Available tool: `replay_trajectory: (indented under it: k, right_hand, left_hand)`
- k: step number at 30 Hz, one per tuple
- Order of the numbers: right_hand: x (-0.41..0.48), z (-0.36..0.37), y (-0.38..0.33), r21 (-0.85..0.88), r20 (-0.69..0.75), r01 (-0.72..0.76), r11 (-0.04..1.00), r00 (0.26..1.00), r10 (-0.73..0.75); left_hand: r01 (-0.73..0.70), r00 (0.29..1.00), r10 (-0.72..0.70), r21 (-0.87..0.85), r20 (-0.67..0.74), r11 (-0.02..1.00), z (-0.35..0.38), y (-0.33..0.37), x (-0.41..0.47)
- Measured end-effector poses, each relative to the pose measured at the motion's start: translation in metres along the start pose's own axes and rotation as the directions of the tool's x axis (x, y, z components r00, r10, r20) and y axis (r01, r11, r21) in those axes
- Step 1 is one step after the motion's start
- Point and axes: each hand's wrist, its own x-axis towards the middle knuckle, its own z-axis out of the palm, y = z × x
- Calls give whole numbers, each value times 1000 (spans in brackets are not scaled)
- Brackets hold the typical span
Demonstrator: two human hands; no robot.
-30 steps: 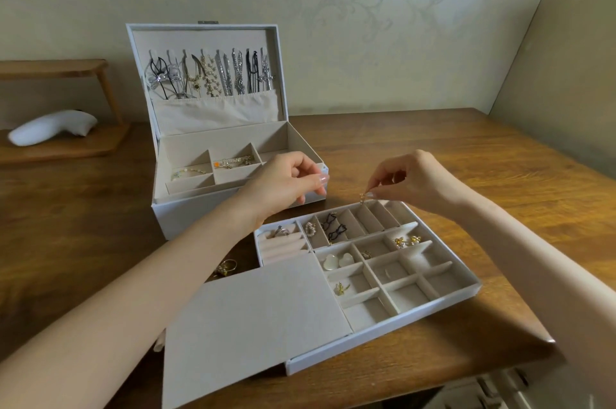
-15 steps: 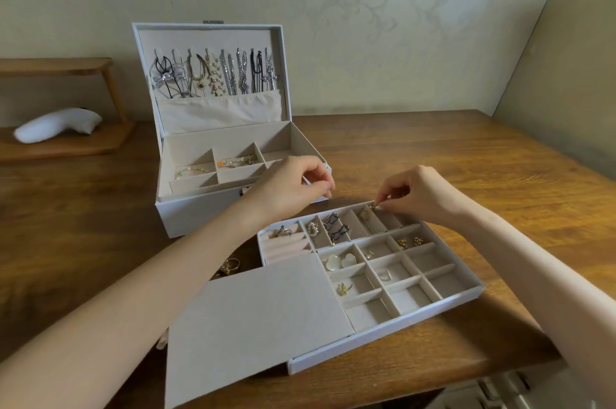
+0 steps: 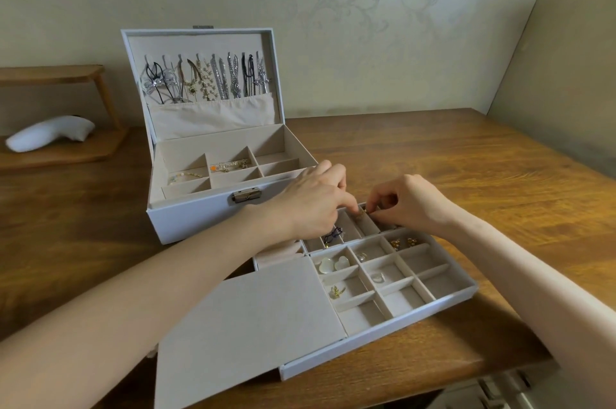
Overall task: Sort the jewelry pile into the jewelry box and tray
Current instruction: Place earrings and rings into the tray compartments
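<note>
Head view: a white jewelry box (image 3: 193,225) stands open on a wooden table (image 3: 483,168), its lid upright and hung with a row of necklaces (image 3: 206,82) whose lower ends drop into a fabric pocket. Inside the box, a beaded bracelet (image 3: 186,176) lies in the front left compartment and a gold chain (image 3: 230,166) with an orange bit lies in the middle one behind it; a metal latch (image 3: 246,196) sits on the front wall. Just in front of the box and to its right lies the tray (image 3: 450,300), divided into many small compartments, with a flat beige pad (image 3: 250,325) covering its left part. Both hands meet over the tray's rear row. The right hand (image 3: 413,202) has its fingers curled and pinches a small gold piece (image 3: 364,211) at the edge of a rear compartment. The left hand (image 3: 310,205) reaches in from the other side with fingers bent, its index fingertip right at the same piece; whether it grips anything cannot be told. Beside the left hand, a dark looped piece (image 3: 333,237) lies in another rear compartment. Further forward are two white heart-shaped pieces (image 3: 333,264), a gold pair (image 3: 401,243) to the right, a small silvery piece (image 3: 361,256), a thin ring (image 3: 378,277) and a small gold charm (image 3: 336,291), each in its own compartment. Far left, a white curved object (image 3: 50,133) rests on a low wooden shelf (image 3: 50,75).
</note>
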Motion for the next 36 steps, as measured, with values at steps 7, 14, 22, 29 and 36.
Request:
replay_trajectory:
  k: [7, 14, 22, 29, 36]
  right_hand:
    - [-1, -16, 0, 53, -38, 1, 999, 999, 1]
    - [0, -13, -4, 92, -62, 32, 995, 998, -26]
    - [2, -4, -30, -275, 121, 68, 959, 992, -36]
    - [9, -12, -25, -144, 95, 101, 984, 992, -88]
    - [14, -14, -18, 97, 52, 70, 993, 996, -76]
  left_hand:
    - [14, 1000, -14, -9, -18, 1000, -2, 0, -2]
    - [1, 999, -2, -33, -37, 999, 0, -1, -4]
    - [33, 988, -48, -106, -147, 994, -2, -3, -4]
    - [47, 988, -63, -115, -144, 992, 0, -4, -5]
    - [53, 987, -72, -128, -147, 990, 1, -3, -2]
